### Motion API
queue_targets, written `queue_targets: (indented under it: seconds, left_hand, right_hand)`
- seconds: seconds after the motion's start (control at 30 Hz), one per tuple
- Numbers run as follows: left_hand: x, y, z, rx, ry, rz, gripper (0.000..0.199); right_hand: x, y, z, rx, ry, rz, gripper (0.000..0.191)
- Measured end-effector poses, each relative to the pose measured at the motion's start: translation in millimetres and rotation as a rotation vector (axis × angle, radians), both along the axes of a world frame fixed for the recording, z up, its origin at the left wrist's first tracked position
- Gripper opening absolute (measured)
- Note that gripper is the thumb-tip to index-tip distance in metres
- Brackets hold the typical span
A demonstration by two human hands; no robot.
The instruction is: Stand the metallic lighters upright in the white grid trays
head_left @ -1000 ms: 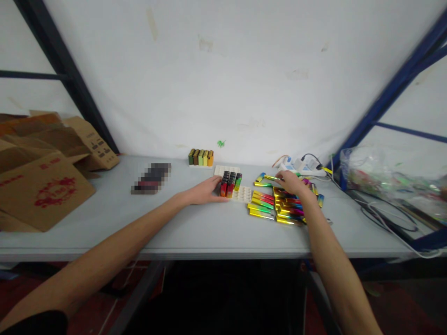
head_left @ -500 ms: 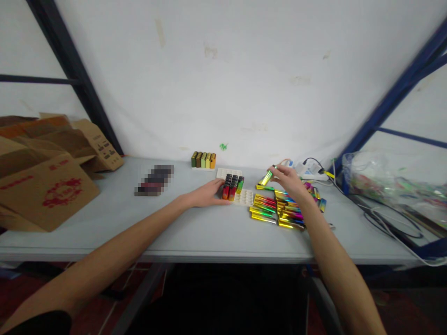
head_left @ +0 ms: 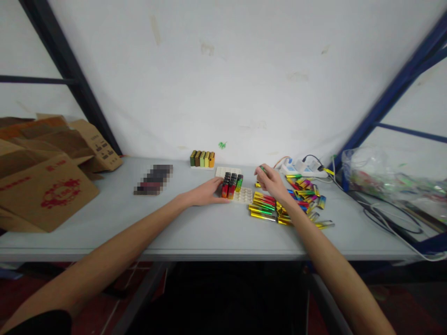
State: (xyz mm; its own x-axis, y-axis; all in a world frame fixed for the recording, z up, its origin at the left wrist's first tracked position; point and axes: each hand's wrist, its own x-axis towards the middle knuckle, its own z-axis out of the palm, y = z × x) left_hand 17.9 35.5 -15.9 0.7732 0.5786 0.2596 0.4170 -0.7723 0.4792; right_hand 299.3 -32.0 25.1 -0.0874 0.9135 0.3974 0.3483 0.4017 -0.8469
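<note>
My left hand [head_left: 206, 192] grips the left side of a white tray [head_left: 243, 195] with round holes, thumb along the front edge and fingers by the upright lighters. Several red lighters [head_left: 229, 188] with black tops stand in the tray's left part, with a green and yellow lighter [head_left: 239, 183] beside them. My right hand [head_left: 268, 179] is closed around a green lighter [head_left: 262, 169], just right of the tray and above the table. Most of that lighter is hidden by the fingers. Below and right of this hand lies a pile of shiny metallic lighters [head_left: 263, 204].
A second white tray [head_left: 223, 172] lies behind the first. Near the wall stands a block of lighters [head_left: 202, 159]. Cardboard boxes [head_left: 66, 186] are at left, and a blurred-out object [head_left: 153, 180] lies between. A power strip [head_left: 303, 168], cables and a plastic bag [head_left: 387, 186] are at right.
My right hand has moved left toward the tray with the lighter, which has turned and is now mostly covered by the fingers. My left hand stays on the tray.
</note>
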Motion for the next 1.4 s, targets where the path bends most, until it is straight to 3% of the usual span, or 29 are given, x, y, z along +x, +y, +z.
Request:
queue_targets:
  seconds: [0.13,0.3,0.43,0.67,0.8,0.97,1.17,1.4]
  left_hand:
    - [0,0,0.0,-0.011,0.012,0.0,0.08]
    - [0,-1,0.3,-0.015,0.01,0.001,0.079]
    - [1,0,-0.1,-0.004,0.008,0.005,0.078]
    - [1,-1,0.4,-0.021,0.002,0.014,0.078]
    - [1,0,-0.7,-0.021,-0.015,0.008,0.077]
    - [0,0,-1.1,-0.017,-0.018,-0.003,0.077]
    - [0,0,-1.2,-0.016,-0.016,-0.008,0.078]
    - [1,0,-1.1,-0.001,0.001,-0.003,0.077]
  right_hand:
    - [-6,-1,-5.2,0.14,-0.157,-0.19,0.054]
    - [-16,1,-11.4,0.098,-0.224,-0.297,0.043]
    - [-20,2,-13.5,0.085,-0.234,-0.278,0.037]
    - [-19,0,-13.6,0.128,-0.271,-0.242,0.049]
    - [-15,1,-14.4,0.106,-0.274,-0.101,0.043]
    - [-15,1,-14.1,0.251,-0.547,-0.075,0.049]
    - [-18,0,-15.5,0.137,-0.607,-0.12,0.046]
    - [-17,5,-19.4,0.104,-0.66,0.005,0.042]
